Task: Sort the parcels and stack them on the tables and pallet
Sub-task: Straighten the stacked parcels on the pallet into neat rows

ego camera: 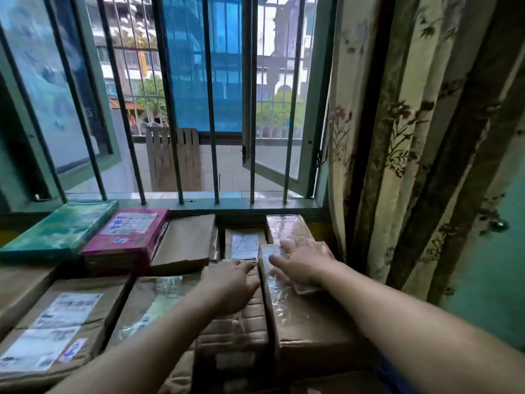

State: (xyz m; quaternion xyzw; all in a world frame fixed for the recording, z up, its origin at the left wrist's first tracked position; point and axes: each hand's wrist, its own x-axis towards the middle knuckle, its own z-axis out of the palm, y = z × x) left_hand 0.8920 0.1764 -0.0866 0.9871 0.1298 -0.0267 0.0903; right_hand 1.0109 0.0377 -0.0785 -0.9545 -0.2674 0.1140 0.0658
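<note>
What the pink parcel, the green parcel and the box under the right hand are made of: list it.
Pink parcel: likely cardboard, matte pink print, white paper label. Green parcel: glossy, reflects light; card or plastic wrap, unclear. Taped box under the right hand: brown cardboard, wrinkled shiny clear tape.

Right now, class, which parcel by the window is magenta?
The magenta parcel, second from left, white label on top; a green parcel lies left of it, brown cardboard parcels right.
</note>
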